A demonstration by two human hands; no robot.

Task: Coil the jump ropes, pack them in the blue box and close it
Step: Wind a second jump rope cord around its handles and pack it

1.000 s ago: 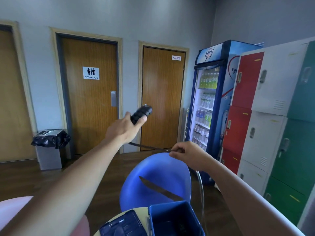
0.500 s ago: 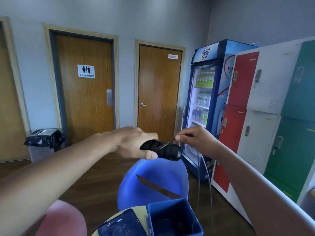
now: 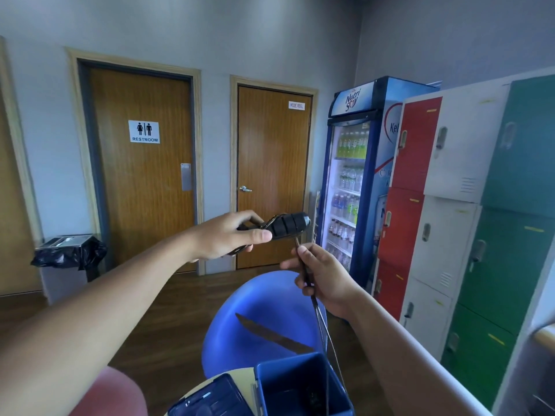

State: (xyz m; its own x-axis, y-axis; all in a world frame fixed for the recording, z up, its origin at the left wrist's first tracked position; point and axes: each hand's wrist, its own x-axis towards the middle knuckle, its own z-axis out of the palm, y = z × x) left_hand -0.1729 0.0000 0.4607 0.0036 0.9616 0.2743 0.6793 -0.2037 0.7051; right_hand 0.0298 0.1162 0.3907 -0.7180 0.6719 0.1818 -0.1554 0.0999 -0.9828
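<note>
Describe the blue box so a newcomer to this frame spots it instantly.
Find the blue chair low in the middle. Just nearer the camera, at the bottom edge, the box stands on a pale table. Unlike the flat lid lying to its left, it is deep and open-topped, and the rope from the right hand drops to it.

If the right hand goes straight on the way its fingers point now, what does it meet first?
Probably the black handle held by the left hand: the right hand pinches the rope just below it, fingers pointing up. Depth is unclear.
</note>
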